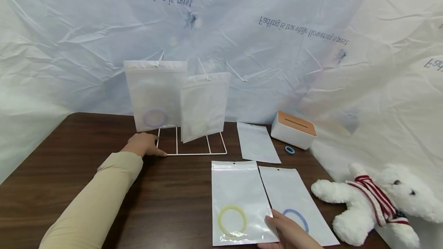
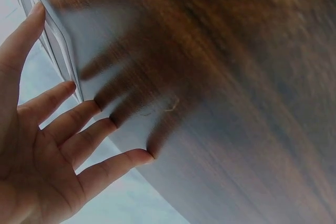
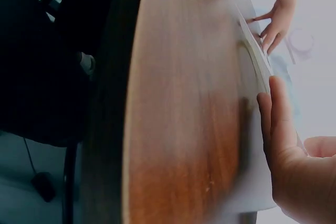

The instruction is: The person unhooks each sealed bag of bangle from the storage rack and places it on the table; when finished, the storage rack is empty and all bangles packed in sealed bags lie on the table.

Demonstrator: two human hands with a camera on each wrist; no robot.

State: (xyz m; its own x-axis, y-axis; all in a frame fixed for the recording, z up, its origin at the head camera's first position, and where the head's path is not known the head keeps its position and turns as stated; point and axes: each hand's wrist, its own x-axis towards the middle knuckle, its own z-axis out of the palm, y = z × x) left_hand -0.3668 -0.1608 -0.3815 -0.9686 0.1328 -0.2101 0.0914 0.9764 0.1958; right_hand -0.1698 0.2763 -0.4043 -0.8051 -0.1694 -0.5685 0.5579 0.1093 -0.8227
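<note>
My right hand (image 1: 288, 231) pinches a white zip bag (image 1: 238, 187) by its lower right edge, thumb on the front face. A yellow ring (image 1: 232, 221) shows through that bag's clear front. At the left end of a white wire rack (image 1: 197, 154), my left hand (image 1: 143, 144) rests with its thumb at the base wire. Its fingers are spread and fairly straight, tips at the dark tabletop in the left wrist view. Two white zip bags hang from the rack's prongs: the left bag (image 1: 157, 87) has a faint purple ring, the right bag (image 1: 205, 107) hangs lower.
Beside the held bag lies another zip bag (image 1: 294, 187) with a blue ring (image 1: 297, 218). Farther back are a flat white bag (image 1: 257, 143), a small blue ring (image 1: 289, 150) and a tissue box (image 1: 294, 130) with a wooden lid. A white plush toy (image 1: 373, 203) lies at the right edge.
</note>
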